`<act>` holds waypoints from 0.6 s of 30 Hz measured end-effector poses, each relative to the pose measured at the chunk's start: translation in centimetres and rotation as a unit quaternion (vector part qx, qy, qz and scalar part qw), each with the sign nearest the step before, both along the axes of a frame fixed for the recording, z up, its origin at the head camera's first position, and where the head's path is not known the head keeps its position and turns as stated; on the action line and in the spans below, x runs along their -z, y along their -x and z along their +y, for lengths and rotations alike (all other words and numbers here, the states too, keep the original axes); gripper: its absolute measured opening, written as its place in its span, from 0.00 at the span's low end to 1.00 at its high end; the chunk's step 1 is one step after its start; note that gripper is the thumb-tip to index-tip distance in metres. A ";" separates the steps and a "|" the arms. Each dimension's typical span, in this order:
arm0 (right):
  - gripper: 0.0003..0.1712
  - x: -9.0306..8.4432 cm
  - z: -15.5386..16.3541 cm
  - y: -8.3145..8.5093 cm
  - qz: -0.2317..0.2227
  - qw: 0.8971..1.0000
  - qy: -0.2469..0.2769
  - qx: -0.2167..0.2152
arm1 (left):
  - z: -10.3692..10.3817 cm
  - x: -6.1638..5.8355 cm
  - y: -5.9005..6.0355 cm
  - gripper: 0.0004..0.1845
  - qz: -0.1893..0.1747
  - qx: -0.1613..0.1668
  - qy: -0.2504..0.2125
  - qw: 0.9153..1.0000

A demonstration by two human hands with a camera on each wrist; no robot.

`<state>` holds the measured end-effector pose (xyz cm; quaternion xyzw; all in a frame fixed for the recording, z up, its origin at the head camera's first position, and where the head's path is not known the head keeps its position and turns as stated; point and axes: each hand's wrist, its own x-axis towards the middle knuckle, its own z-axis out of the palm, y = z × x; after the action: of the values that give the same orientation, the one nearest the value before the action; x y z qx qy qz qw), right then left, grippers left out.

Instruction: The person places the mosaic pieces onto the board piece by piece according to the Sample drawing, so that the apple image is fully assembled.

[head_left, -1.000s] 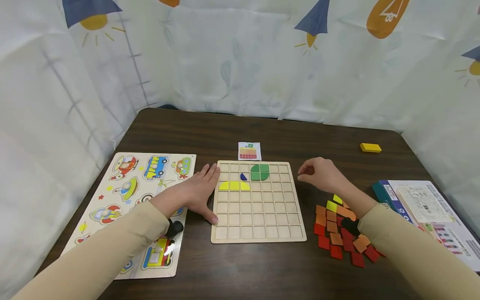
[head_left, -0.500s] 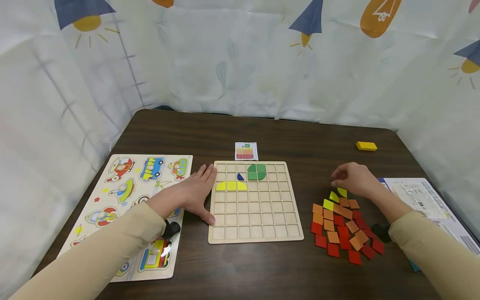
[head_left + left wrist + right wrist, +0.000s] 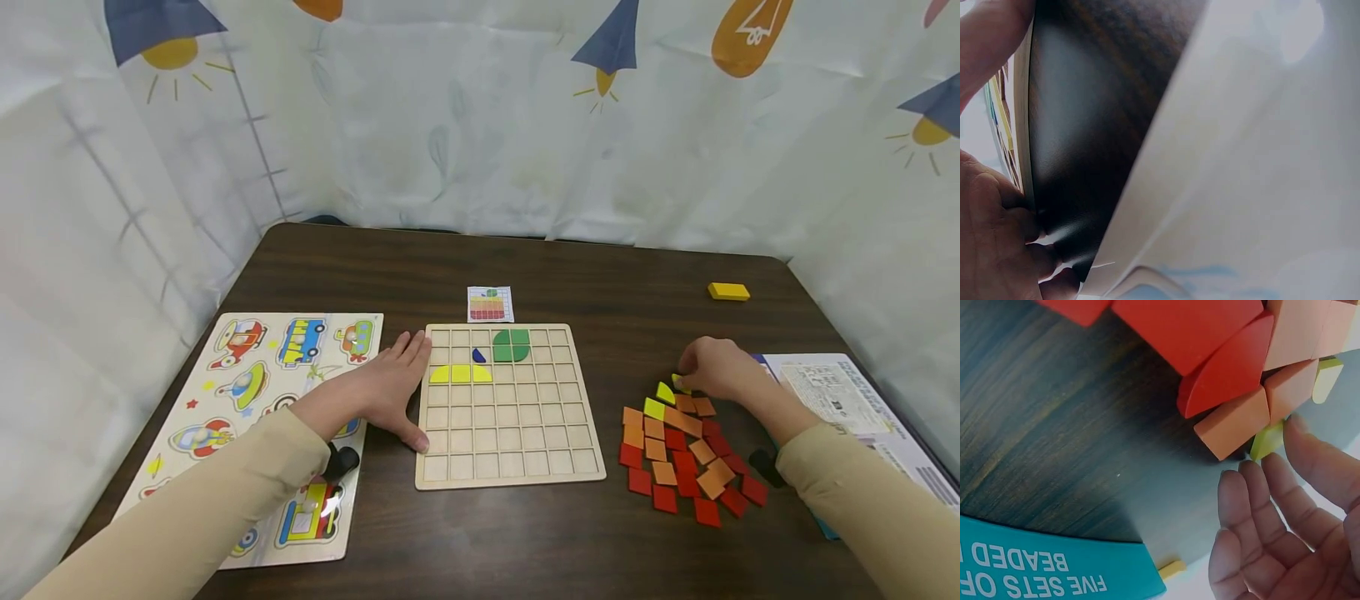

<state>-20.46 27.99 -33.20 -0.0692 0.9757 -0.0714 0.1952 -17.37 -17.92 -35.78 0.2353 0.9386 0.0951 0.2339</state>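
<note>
The right hand, fingers loosely curled, touches a small yellow wooden tile, light, stiff, best pinched by its edges, while the flat left hand steadies the wooden grid board.

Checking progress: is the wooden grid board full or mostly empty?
Mostly empty: the grid board holds only yellow pieces, a green shape and a blue piece.

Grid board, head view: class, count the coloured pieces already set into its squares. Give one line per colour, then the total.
On the grid board:
Yellow pieces: 3
Green pieces: 4
Blue pieces: 1
Total: 8
</note>
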 end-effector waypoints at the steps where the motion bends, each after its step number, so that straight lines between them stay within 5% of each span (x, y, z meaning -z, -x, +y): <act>1: 0.15 0.0 -0.1 0.0 -0.002 1.000 -0.003 0.000 | 0.0 0.0 0.0 0.77 0.001 0.000 0.000 1.000; 18: 0.15 0.1 -0.8 -0.4 0.022 1.000 -0.013 -0.001 | 0.0 0.1 -0.1 0.78 0.002 -0.005 -0.004 1.000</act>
<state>-20.10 27.19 -33.27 -0.0696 0.9805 -0.0567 0.1749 -17.22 -17.95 -35.88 0.2315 0.9399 0.0999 0.2304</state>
